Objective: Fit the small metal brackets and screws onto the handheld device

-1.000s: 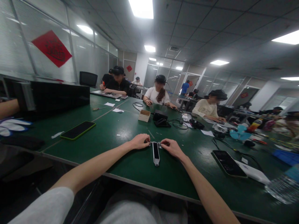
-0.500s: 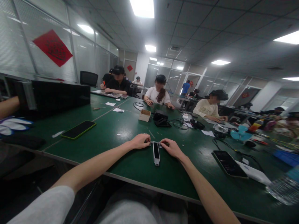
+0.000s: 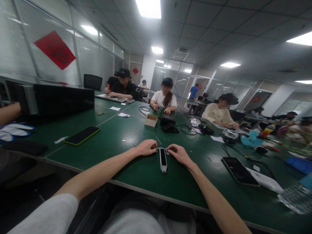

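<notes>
- Green desk (image 3: 136, 172) is being bordered on the near side by a pale edge (image 3: 156, 195), crossed by both bare forearms.
- A slim white device with a black strip (image 3: 163, 159) is being flanked by the hands, lying lengthwise on the desk, with its narrow end turned towards the near edge.
- By the right hand (image 3: 180, 153), a small shiny piece (image 3: 167, 151) is being pinched beside the device's far end.
- The left hand (image 3: 147, 148) is being kept low at the other side, fingers bent; whether anything is being grasped in that grip cannot be told.
- A stretch of green surface is being bounded by the device and the near edge; wider stretches are being bounded by a green-rimmed phone (image 3: 82, 135) on the left and a dark phone (image 3: 240, 171) on the right.
- Beyond the hands, room is being taken up by a small open box (image 3: 150, 123) and black equipment (image 3: 168, 123).
- Other seats are being occupied by people in dark headgear, and the room is being lit by ceiling panels (image 3: 149, 8).
</notes>
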Action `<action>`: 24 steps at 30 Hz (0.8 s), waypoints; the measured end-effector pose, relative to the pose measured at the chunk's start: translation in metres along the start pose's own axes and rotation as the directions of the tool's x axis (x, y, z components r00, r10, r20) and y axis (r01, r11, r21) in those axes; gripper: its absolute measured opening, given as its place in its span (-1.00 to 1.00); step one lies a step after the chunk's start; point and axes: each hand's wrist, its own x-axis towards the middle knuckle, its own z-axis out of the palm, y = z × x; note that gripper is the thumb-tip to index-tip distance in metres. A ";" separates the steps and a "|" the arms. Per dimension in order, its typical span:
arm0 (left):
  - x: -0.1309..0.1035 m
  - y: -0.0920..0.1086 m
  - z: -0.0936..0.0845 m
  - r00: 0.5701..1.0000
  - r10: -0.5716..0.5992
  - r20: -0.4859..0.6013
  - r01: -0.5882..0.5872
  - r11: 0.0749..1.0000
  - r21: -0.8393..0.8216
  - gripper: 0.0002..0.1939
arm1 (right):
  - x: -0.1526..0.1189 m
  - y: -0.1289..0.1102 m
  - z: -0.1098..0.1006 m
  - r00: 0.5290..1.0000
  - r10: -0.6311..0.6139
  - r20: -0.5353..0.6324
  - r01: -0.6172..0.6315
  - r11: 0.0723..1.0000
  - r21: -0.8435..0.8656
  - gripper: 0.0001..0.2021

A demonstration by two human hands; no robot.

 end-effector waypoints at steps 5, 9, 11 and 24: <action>0.001 -0.002 0.003 1.000 0.017 -0.017 -0.017 1.000 0.016 -0.88 | 0.001 0.005 0.003 1.000 0.001 -0.012 -0.001 1.000 0.028 -0.82; 0.000 -0.001 0.002 1.000 0.009 -0.017 -0.009 1.000 0.007 -0.88 | 0.000 0.004 0.002 1.000 0.008 -0.001 -0.008 1.000 0.025 -0.80; 0.000 0.000 0.000 1.000 0.000 -0.010 0.000 1.000 0.008 -0.88 | 0.000 0.001 0.001 1.000 0.023 0.002 -0.023 1.000 0.021 -0.81; 0.000 0.001 -0.001 1.000 -0.008 0.003 0.008 1.000 0.011 -0.88 | 0.002 -0.001 -0.005 1.000 -0.024 0.014 0.026 0.987 -0.161 -0.87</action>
